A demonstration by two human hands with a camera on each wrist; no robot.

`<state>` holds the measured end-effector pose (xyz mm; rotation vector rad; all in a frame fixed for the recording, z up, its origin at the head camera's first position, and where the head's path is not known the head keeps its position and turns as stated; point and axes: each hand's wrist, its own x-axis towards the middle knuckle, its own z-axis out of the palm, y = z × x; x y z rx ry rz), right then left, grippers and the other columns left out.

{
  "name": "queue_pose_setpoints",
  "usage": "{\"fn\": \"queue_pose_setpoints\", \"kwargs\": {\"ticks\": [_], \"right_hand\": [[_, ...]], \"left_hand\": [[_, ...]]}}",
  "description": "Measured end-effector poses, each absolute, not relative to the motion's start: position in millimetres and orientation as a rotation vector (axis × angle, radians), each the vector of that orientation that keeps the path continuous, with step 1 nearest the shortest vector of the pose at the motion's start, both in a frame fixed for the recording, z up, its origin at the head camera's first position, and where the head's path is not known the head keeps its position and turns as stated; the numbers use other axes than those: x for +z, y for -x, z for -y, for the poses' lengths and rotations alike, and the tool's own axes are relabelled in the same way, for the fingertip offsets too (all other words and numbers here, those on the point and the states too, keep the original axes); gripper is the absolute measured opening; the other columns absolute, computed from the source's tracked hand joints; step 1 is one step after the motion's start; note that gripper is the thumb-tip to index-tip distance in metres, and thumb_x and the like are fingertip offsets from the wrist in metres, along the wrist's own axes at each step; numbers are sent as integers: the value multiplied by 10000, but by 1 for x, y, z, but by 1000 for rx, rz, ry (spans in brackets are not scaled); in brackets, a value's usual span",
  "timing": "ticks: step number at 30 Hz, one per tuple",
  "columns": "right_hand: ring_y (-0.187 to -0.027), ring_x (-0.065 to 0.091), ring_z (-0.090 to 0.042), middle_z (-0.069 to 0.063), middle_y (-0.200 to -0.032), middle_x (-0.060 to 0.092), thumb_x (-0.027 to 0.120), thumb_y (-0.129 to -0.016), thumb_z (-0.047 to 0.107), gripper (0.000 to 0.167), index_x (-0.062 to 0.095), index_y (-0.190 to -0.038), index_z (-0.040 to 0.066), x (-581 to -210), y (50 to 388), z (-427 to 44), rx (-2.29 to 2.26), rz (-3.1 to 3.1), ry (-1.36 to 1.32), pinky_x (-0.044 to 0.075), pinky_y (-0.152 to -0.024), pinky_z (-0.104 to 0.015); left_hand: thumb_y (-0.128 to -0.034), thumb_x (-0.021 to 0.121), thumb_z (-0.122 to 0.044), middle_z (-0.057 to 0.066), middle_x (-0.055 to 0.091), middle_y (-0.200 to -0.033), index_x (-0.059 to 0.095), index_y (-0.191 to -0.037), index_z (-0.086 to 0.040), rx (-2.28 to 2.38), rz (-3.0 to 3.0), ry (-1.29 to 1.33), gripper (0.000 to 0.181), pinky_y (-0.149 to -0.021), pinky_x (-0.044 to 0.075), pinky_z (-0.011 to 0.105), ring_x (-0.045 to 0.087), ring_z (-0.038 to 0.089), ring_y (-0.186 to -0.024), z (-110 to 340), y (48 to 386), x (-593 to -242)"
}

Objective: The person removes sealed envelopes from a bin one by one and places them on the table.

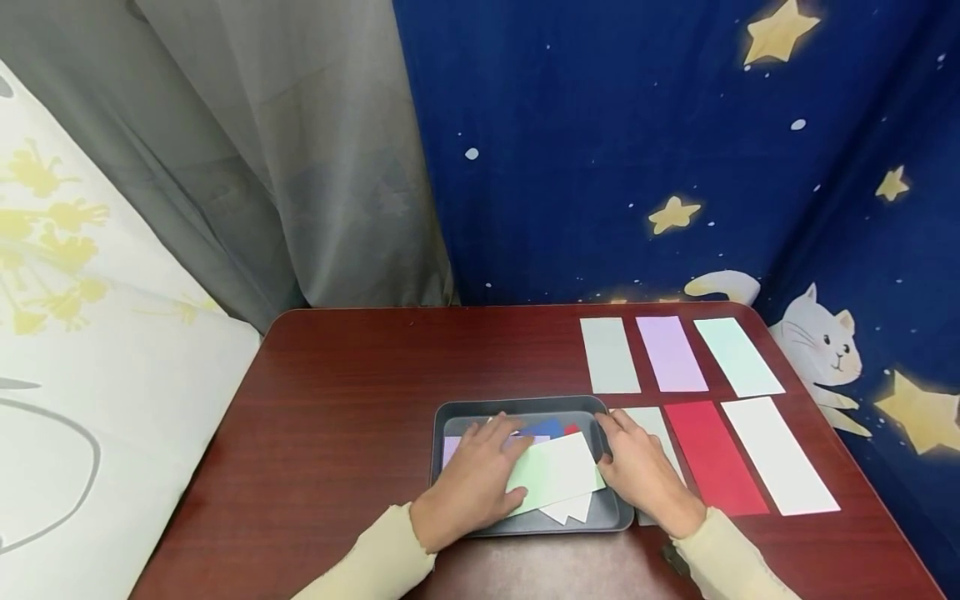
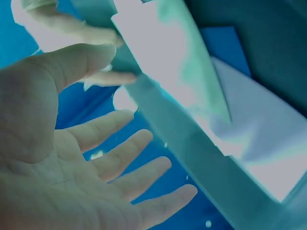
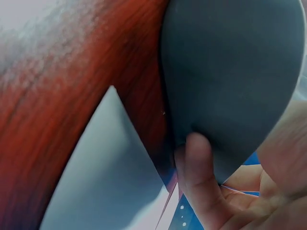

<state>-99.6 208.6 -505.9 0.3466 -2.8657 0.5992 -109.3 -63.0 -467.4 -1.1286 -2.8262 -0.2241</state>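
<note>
I judge: sorting from tray (image 1: pixel 528 522) | left hand (image 1: pixel 480 483) spread over green card (image 1: pixel 558 471) inside, contact unclear | right hand (image 1: pixel 641 468) pinches tray's right rim | next likely wants 1 card lifted toward 6 laid-out cards (image 1: pixel 716 458)

1 tray (image 1: pixel 611 510) on 1 table (image 1: pixel 337 400). 6 cards (image 1: pixel 672 354) right of tray: 2 greyish, 1 lilac, 1 mint, 1 red, 1 white. 1 card pile (image 1: pixel 558 471) inside tray, overlapped, card count unclear. at tray: 1 left hand (image 1: pixel 476 479), 1 right hand (image 1: pixel 643 465).
</note>
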Motion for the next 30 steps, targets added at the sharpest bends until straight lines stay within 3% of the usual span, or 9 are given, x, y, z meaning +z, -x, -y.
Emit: {"fn": "queue_pose_setpoints", "kwargs": {"ticks": [7,16,30], "right_hand": [[-743,591,-166,-176,-1145,663,768,-765,-96,541,703,-1301,-139,-507,99,-208,593,2856,-348,509,-569,-322],[-732,576,-160,-169,-1135,658,759,-766,-92,544,702,-1305,-136,-507,100,-209,581,2868,-344,501,-568,-329],[-765,635,-200,-186,-1158,665,755,-768,-85,538,706,-1302,-130,-508,101,-209,585,2860,-339,539,-590,-377]], "left_hand": [[-879,907,-458,91,572,-1587,700,-1481,-177,-79,2906,1229,696,-1122,488,618,542,366,-1474,52,106,-476],[-852,937,-394,148,588,-1521,693,-1452,-170,-14,2912,1223,686,-1061,537,525,586,315,-1377,51,101,-479],[-840,923,-335,142,654,-1420,704,-1416,-136,-32,2886,1213,648,-1045,537,499,647,318,-1268,52,101,-479]]}}
